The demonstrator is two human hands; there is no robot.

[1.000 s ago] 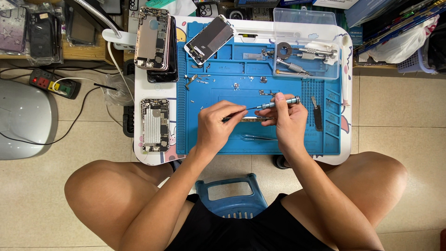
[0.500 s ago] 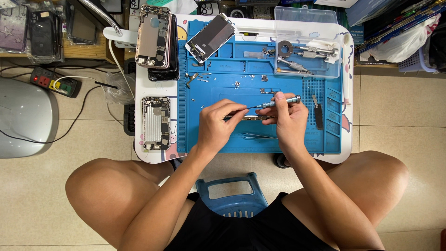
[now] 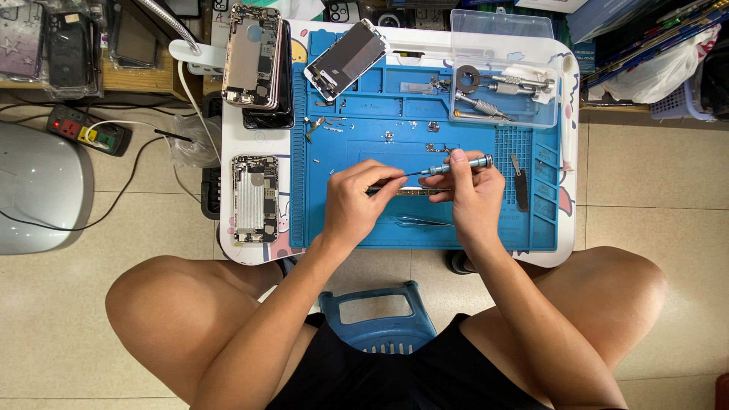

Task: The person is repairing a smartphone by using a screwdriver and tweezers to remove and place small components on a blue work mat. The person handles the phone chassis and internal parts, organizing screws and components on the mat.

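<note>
Both hands meet over the blue mat (image 3: 364,220) on the counter (image 3: 250,250): my left hand (image 3: 357,201) pinches a thin part (image 3: 414,190) flat near the mat's middle, my right hand (image 3: 472,193) grips a screwdriver (image 3: 456,165), tip pointing left. Tweezers (image 3: 421,222) lie just below.

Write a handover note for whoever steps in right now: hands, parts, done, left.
Left hand: pinches a thin part flat on the blue mat.
Right hand: holds a small screwdriver, tip pointing left toward that part.
Tweezers lie just below the hands; loose screws sit higher on the mat.
Opened phone body lies left of the mat, screen at the mat's top edge.
Done: phone is open, screen off.
Left: the part is in work; nothing is reassembled.
</note>
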